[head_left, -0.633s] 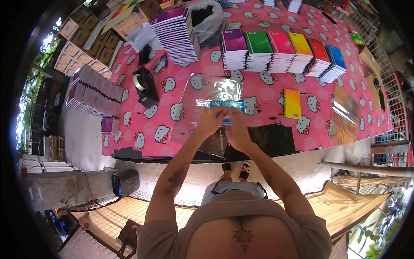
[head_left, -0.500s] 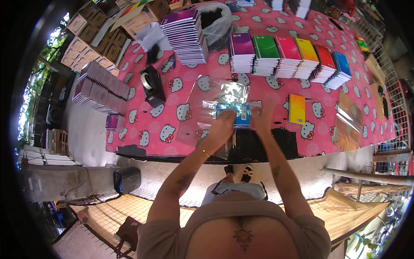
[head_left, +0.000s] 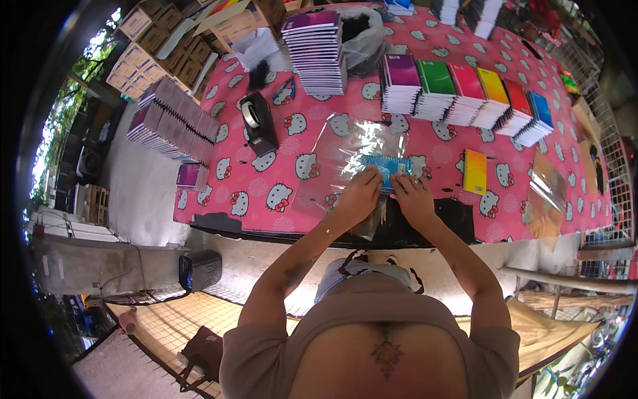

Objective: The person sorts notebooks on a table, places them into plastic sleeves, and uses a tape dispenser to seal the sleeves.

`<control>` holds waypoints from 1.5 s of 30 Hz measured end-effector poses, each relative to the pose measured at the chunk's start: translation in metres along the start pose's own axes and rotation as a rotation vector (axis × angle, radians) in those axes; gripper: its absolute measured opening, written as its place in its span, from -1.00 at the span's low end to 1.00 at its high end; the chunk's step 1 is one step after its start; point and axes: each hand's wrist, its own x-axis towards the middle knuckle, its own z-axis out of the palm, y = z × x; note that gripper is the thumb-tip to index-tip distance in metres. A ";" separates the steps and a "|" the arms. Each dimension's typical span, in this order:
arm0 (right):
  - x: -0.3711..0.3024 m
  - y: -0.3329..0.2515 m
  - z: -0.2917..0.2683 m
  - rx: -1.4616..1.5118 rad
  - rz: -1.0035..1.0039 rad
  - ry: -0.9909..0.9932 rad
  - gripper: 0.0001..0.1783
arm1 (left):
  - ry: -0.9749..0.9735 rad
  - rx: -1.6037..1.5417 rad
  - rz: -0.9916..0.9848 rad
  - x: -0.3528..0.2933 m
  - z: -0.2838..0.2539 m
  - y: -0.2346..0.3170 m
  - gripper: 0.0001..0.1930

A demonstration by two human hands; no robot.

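Note:
A small blue spiral notebook (head_left: 391,163) lies on a sheet of clear plastic film (head_left: 332,154) in front of me, its coil along the far edge. My left hand (head_left: 363,191) is at the notebook's left end, fingers bent together over a fold of the film. Flat on the right part of the notebook lies my right hand (head_left: 413,198), its fingers stretched out and a ring on one of them. Both hands cover the notebook's near side. A yellow spiral notebook (head_left: 474,171) rests apart to the right.
Behind stand stacks of purple notebooks (head_left: 312,56) and a row of coloured notebook stacks (head_left: 435,86). A black tape dispenser (head_left: 260,126) sits to the left, beyond it more stacked notebooks (head_left: 174,123). Another clear film (head_left: 546,199) lies at the right on the pink tablecloth (head_left: 266,179).
My right hand has come down from beside the notebook onto its right part. My left hand has shifted to the notebook's left end. The whole view has shifted slightly.

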 end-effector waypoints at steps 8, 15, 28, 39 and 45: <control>0.003 -0.010 -0.004 -0.010 0.010 0.007 -0.49 | 0.712 0.530 -0.371 -0.037 -0.140 -0.195 -0.76; 0.001 -0.008 -0.003 0.055 0.062 -0.067 -0.50 | 0.614 -0.705 -0.965 -0.013 -0.178 -0.251 -0.84; -0.003 -0.001 -0.007 0.019 0.042 -0.047 -0.53 | 0.316 0.069 -0.743 -0.039 -0.143 -0.172 -0.72; -0.003 0.010 -0.003 0.090 -0.014 0.059 -0.58 | -0.347 0.263 -0.644 0.047 0.008 0.020 -0.51; 0.012 0.019 -0.023 0.261 -0.025 -0.028 -0.35 | -0.351 0.361 -0.633 0.031 -0.003 0.020 -0.43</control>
